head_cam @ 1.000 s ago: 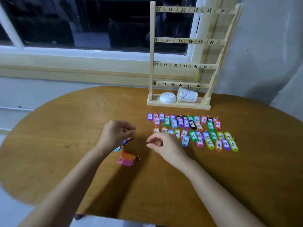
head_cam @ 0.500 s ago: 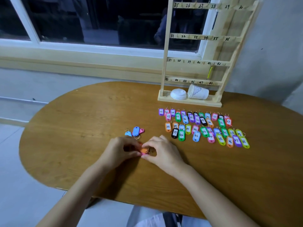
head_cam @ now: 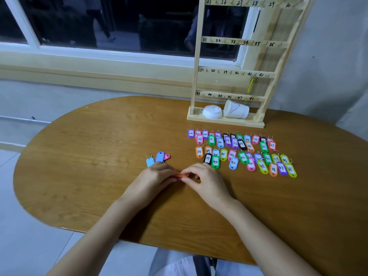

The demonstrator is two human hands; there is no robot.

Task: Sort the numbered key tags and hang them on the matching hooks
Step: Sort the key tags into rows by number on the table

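Near the middle of the frame, the left hand (head_cam: 152,181) and right hand (head_cam: 208,183) meet just above the wooden surface (head_cam: 99,176), the fingers of each curled in and pinching one orange tag (head_cam: 182,174) between them. A few blue and pink tags (head_cam: 160,156) lie just above the left hand. Rows of numbered tags (head_cam: 242,151) lie to the right, below the wooden hook rack (head_cam: 239,43) at upper right.

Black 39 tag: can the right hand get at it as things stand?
Probably yes. The black 39 tag lies uncovered just beyond the right hand, with nothing between them. That hand, though, is pinching an orange tag together with the left hand, so it would need to let go first.
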